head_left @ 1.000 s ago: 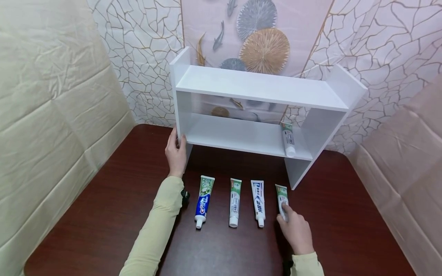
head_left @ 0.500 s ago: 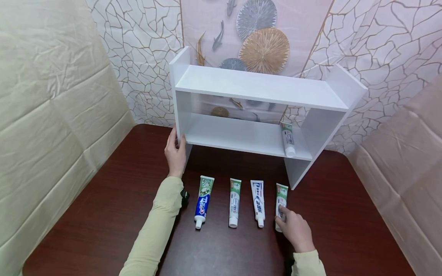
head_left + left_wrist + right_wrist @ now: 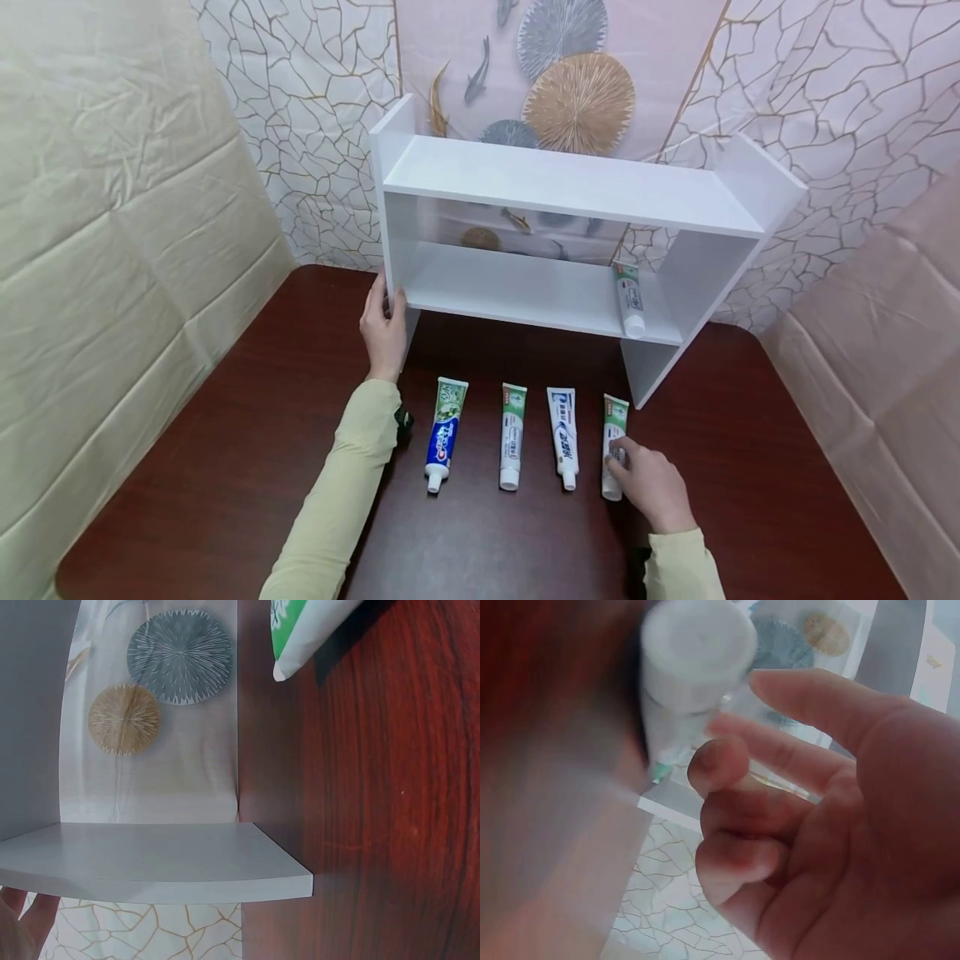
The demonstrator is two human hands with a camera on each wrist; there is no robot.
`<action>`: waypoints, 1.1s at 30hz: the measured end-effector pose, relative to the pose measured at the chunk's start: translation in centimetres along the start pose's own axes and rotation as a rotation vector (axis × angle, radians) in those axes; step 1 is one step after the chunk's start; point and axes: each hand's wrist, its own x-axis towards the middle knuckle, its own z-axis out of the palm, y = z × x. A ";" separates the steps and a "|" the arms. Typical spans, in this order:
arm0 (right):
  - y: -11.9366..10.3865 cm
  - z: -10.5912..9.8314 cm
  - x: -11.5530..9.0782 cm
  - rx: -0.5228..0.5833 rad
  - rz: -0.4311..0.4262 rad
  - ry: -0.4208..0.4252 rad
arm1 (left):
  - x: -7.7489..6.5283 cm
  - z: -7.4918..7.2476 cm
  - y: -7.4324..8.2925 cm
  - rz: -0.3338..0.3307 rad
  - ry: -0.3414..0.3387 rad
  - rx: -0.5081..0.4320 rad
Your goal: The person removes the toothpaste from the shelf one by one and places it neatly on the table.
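My right hand [image 3: 651, 485] is beside the rightmost toothpaste tube [image 3: 615, 417], a green and white one lying on the table, fingertips right at its side. In the right wrist view, the thumb [image 3: 810, 694] and index finger stand apart from the tube's white cap [image 3: 697, 656], the other fingers loosely curled. My left hand [image 3: 384, 333] rests against the outer side of the white shelf's left panel [image 3: 165, 889]. To the left lie a white and blue tube [image 3: 562, 433], another green and white tube [image 3: 513, 437] and a green and blue Crest tube [image 3: 446, 433].
The white two-tier shelf [image 3: 525, 283] stands at the back of the dark red table [image 3: 225, 450]. One green and white tube [image 3: 628, 296] lies on its lower board, near the right panel. Patterned cloth walls [image 3: 322, 150] enclose the table.
The right hand has set the rightmost tube down flat, straightened alongside the others, and its fingers have drawn off slightly to the right. The left hand has stayed at the shelf.
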 end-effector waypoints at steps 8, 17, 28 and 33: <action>-1.6 -1.3 0.5 0.048 -0.056 -0.002 | 0.3 0.0 -1.3 0.044 0.011 0.005; -4.0 -4.9 1.3 0.121 -0.160 0.320 | 0.3 -0.3 -1.2 0.039 0.011 0.021; -5.3 -6.7 4.2 0.188 -0.131 0.549 | 0.1 -0.2 -1.1 0.040 -0.002 0.033; -4.8 -6.1 6.1 0.180 -0.111 0.532 | 0.0 -0.3 -0.9 0.071 -0.012 0.045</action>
